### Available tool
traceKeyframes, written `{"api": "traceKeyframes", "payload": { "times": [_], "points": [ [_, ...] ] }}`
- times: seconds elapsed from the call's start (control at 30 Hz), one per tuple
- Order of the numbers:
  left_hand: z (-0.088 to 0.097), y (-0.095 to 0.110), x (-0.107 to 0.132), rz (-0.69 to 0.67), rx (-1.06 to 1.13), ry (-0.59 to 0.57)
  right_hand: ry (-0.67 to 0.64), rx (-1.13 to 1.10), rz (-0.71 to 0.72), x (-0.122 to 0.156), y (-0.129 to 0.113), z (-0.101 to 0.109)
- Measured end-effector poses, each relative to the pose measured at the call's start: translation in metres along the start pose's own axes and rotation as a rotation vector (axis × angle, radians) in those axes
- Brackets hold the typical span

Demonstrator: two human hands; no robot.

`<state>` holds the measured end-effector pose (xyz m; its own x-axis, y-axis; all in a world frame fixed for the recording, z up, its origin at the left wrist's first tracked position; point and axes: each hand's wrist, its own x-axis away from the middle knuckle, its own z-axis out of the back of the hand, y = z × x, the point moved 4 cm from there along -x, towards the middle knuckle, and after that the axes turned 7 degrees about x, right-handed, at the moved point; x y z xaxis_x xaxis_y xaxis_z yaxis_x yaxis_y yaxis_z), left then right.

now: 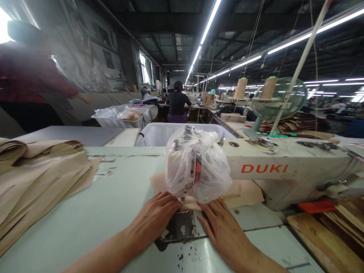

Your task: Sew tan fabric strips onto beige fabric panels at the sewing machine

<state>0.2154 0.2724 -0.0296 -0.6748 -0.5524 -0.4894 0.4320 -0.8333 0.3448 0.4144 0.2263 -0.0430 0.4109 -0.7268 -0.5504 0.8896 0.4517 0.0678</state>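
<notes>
A tan fabric piece (247, 192) lies under the head of a sewing machine (261, 157), and part of it is hidden behind the plastic bag (213, 178) wrapped around that head. Just left of the presser foot (183, 198), my left hand (156, 214) is closed on the near edge of the fabric, its fingers pressed together. My right hand (223, 225) rests to the right of the foot with fingers stretched out and thumb apart. Its fingertips touch the fabric and are partly covered by the bag.
Stacked tan fabric pieces (42, 178) lie on the table's left side. Behind the machine stands a white bin (153, 132). Two thread cones (240, 88) and a green fan (284, 100) rise at the right. A person (25, 79) is at the far left; another person (178, 100) sits ahead.
</notes>
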Motion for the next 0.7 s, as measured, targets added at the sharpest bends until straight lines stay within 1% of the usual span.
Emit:
{"api": "traceKeyframes", "payload": {
  "times": [0.03, 0.07, 0.13, 0.17, 0.2, 0.23, 0.3, 0.33, 0.37, 0.47, 0.5, 0.53, 0.57, 0.6, 0.63, 0.7],
  "points": [
    [0.001, 0.0, 0.0, -0.011, 0.002, -0.001, 0.051, -0.008, 0.037, -0.001, -0.005, 0.007],
    [0.002, 0.001, 0.001, -0.02, 0.005, -0.007, 0.103, -0.017, 0.111, -0.002, -0.011, 0.014],
    [0.004, 0.003, 0.002, -0.038, 0.011, -0.022, 0.179, -0.042, 0.329, -0.001, -0.028, 0.024],
    [0.005, 0.004, 0.002, -0.044, 0.014, -0.03, 0.189, -0.053, 0.407, 0.0, -0.035, 0.026],
    [0.006, 0.005, 0.002, -0.049, 0.02, -0.035, 0.178, -0.068, 0.426, 0.001, -0.04, 0.026],
    [0.007, 0.006, 0.002, -0.052, 0.026, -0.043, 0.156, -0.086, 0.389, 0.0, -0.042, 0.025],
    [0.01, 0.009, 0.002, -0.055, 0.042, -0.062, 0.093, -0.108, 0.243, 0.0, -0.04, 0.02],
    [0.011, 0.01, 0.002, -0.052, 0.046, -0.073, 0.049, -0.109, 0.186, 0.0, -0.038, 0.018],
    [0.013, 0.012, 0.001, -0.046, 0.048, -0.085, -0.004, -0.104, 0.16, 0.001, -0.036, 0.016],
    [0.019, 0.016, -0.001, -0.043, 0.047, -0.115, -0.235, -0.092, 0.188, 0.007, -0.028, 0.018],
    [0.022, 0.016, -0.001, -0.054, 0.051, -0.129, -0.306, -0.101, 0.205, 0.011, -0.024, 0.023],
    [0.024, 0.016, -0.001, -0.071, 0.061, -0.146, -0.351, -0.111, 0.228, 0.016, -0.019, 0.03],
    [0.027, 0.015, 0.001, -0.081, 0.068, -0.165, -0.369, -0.106, 0.255, 0.023, -0.012, 0.04],
    [0.029, 0.011, 0.003, -0.077, 0.065, -0.174, -0.356, -0.081, 0.276, 0.031, -0.004, 0.051],
    [0.031, 0.006, 0.007, -0.051, 0.047, -0.177, -0.317, -0.036, 0.282, 0.04, 0.006, 0.063],
    [0.033, -0.009, 0.018, 0.041, -0.019, -0.2, -0.216, 0.091, 0.229, 0.062, 0.031, 0.087]
  ]
}}
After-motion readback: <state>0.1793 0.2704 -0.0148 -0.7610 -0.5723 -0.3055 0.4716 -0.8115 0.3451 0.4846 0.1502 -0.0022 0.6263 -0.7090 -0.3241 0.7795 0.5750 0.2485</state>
